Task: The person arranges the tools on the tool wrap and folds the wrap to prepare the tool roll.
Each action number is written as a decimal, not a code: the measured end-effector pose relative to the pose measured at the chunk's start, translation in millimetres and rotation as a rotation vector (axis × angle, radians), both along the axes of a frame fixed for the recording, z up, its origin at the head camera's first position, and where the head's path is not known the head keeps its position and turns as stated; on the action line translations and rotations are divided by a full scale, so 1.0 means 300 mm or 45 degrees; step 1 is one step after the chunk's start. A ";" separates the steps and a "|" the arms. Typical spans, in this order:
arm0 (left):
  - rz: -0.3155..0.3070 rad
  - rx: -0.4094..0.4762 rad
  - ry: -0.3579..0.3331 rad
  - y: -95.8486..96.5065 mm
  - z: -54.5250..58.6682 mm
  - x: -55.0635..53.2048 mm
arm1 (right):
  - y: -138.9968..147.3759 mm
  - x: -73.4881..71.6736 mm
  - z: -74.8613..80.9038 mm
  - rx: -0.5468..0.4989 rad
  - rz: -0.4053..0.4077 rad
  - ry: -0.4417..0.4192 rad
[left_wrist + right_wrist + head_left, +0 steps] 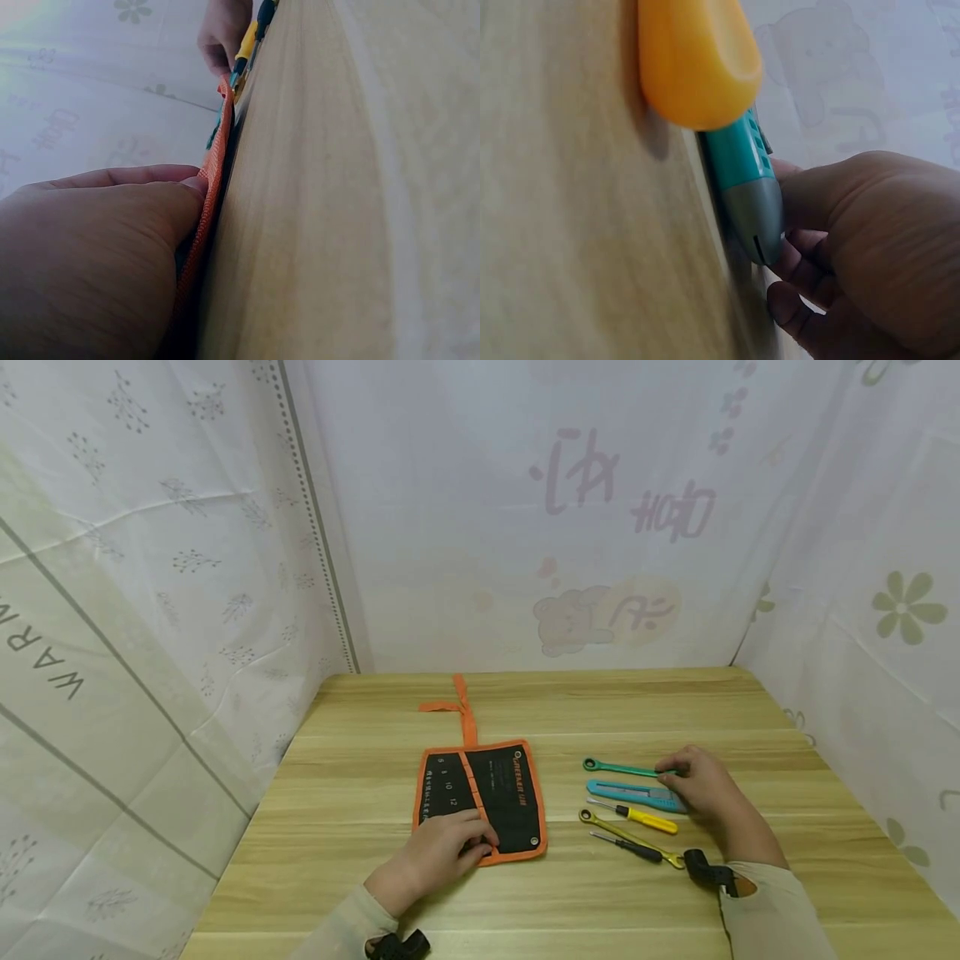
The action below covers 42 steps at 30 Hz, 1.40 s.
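Note:
A black tool pouch with orange trim lies unrolled on the table. My left hand is over its lower part, and in the left wrist view the fingertips pinch the orange edge. To the right, my right hand pinches the right end of a green ratchet wrench. Just below that wrench lies a teal utility knife, its grey end close to the right fingers in the right wrist view. What the curled right fingers cover is hidden.
Below the knife lie a yellow-handled screwdriver, a yellow-green ratchet wrench and a small black-handled screwdriver. Orange tie straps stretch behind the pouch. Printed curtains enclose the wooden table at the back and sides.

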State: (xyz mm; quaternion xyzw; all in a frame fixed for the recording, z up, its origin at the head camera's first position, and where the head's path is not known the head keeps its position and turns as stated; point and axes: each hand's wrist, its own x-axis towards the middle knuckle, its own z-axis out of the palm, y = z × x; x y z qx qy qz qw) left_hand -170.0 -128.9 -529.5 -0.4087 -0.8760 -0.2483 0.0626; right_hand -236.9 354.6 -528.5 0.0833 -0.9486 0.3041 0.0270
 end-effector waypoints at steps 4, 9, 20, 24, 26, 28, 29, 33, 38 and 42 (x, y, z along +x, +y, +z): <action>-0.002 0.002 0.003 0.000 -0.005 -0.001 | -0.004 -0.001 -0.003 0.018 0.023 0.013; -0.003 0.007 0.008 0.000 -0.010 -0.002 | -0.004 0.000 -0.001 -0.016 0.018 -0.023; 0.001 0.014 -0.003 0.002 -0.010 0.001 | -0.001 0.002 -0.002 -0.069 0.052 -0.066; 0.006 0.025 -0.006 0.002 -0.011 0.002 | -0.005 0.005 0.002 -0.066 0.054 -0.065; 0.010 0.027 -0.004 0.001 -0.010 0.003 | -0.006 0.005 0.002 -0.072 0.050 -0.067; 0.011 0.026 -0.005 0.000 -0.009 0.004 | -0.006 0.004 0.000 -0.076 0.047 -0.066; 0.011 0.025 -0.006 0.000 -0.008 0.004 | -0.007 0.003 -0.002 -0.083 0.041 -0.073; 0.018 0.022 -0.021 -0.002 0.000 0.002 | -0.011 0.002 0.000 -0.102 0.033 -0.077; 0.025 0.019 -0.034 -0.002 0.008 0.001 | -0.019 0.005 0.013 -0.085 0.056 -0.065; 0.028 0.016 -0.037 -0.001 0.012 0.001 | -0.024 0.005 0.012 -0.066 0.076 -0.055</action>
